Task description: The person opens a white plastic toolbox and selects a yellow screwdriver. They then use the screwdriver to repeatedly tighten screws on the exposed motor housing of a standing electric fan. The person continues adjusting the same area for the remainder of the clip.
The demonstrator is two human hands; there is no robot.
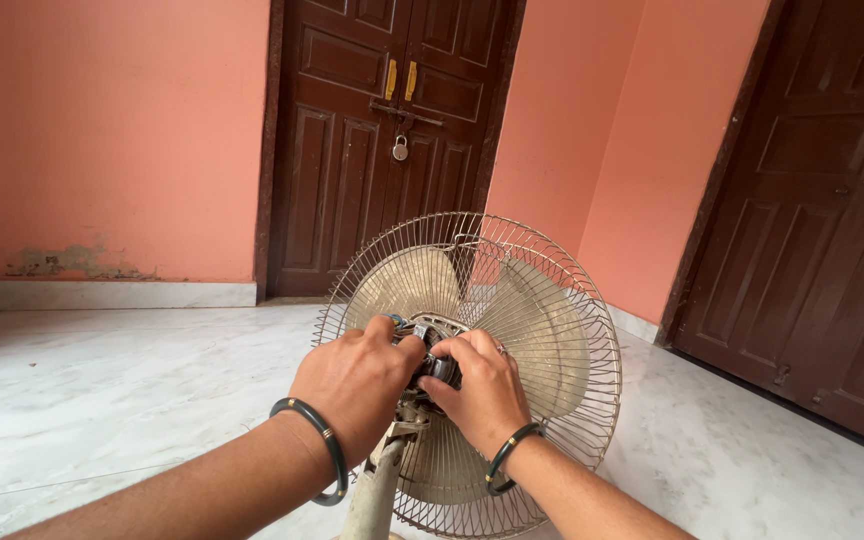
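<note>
Dusty pedestal fan, rusty wire guard, beige blades, standing on marble floor, left hand and right hand both clamped on rear motor housing, blades at 12 o'clock beyond knuckles

One pedestal fan; two hands; two dark bangles; two brown doors; one padlock
</note>
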